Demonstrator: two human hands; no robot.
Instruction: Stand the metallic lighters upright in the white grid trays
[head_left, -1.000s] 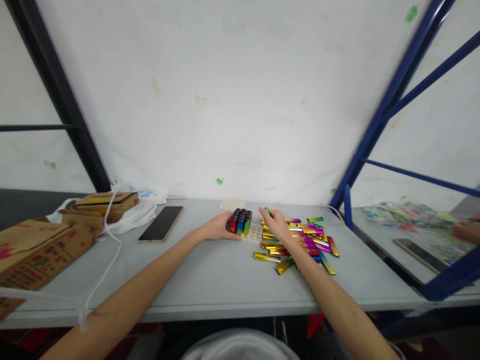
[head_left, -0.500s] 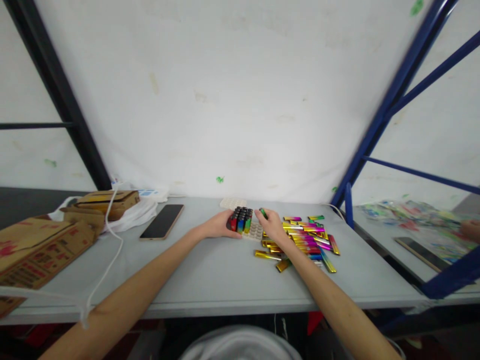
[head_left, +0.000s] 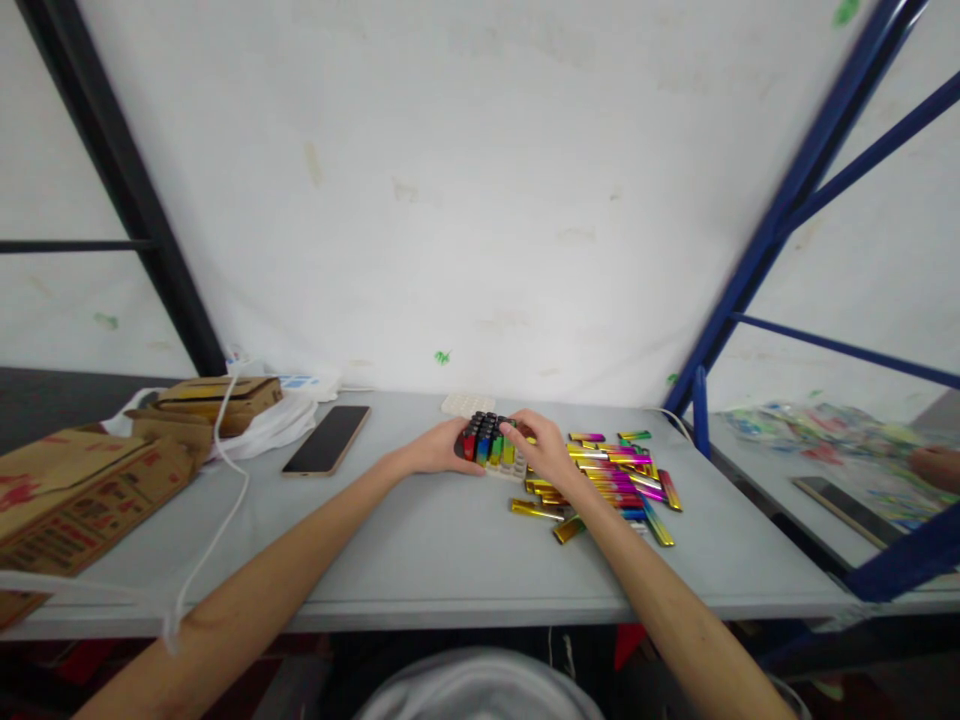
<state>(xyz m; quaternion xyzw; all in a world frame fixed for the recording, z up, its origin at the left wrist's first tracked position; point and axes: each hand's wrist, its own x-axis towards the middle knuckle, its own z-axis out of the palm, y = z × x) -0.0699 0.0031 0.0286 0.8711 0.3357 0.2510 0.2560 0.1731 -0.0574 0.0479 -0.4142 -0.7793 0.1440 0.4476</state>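
Head view: the left hand (head_left: 441, 447) is cupping upright sticks (head_left: 484, 437), half-curled; the right hand (head_left: 538, 445) is pinching 1 green stick (head_left: 508, 452) beside them; loose sticks (head_left: 619, 478) are lying farther right.

The standing pieces (head_left: 484, 446) have black tops and bodies of red, blue, green and yellow. The loose pieces (head_left: 613, 482) are shiny gold, pink, purple, red, blue and green, and some colours melt together. The phone (head_left: 328, 440) is black with a tan edge. The big box (head_left: 101, 490) is brown with red and dark print. The wall (head_left: 450, 210) is white with green scribbles (head_left: 442, 357).
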